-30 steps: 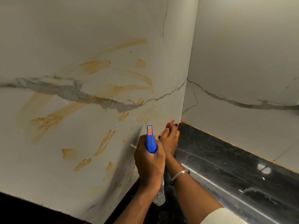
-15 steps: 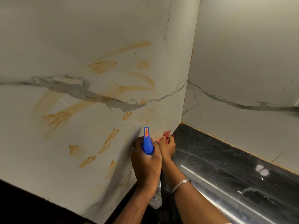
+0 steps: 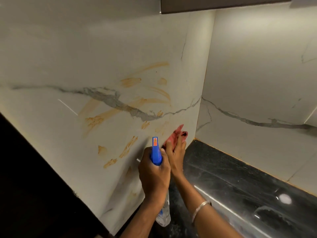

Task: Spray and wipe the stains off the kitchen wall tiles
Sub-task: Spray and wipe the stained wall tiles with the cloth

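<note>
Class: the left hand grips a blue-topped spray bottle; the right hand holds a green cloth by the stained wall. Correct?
No: the head view shows the cloth in the right hand is red, not green. The rest stands.

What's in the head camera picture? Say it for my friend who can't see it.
A person's left hand grips a blue-topped spray bottle pointed toward a white marble-look wall tile smeared with orange-brown stains. The right hand, beside it, holds a bunched red cloth near the wall corner, above a shiny black countertop.
</note>
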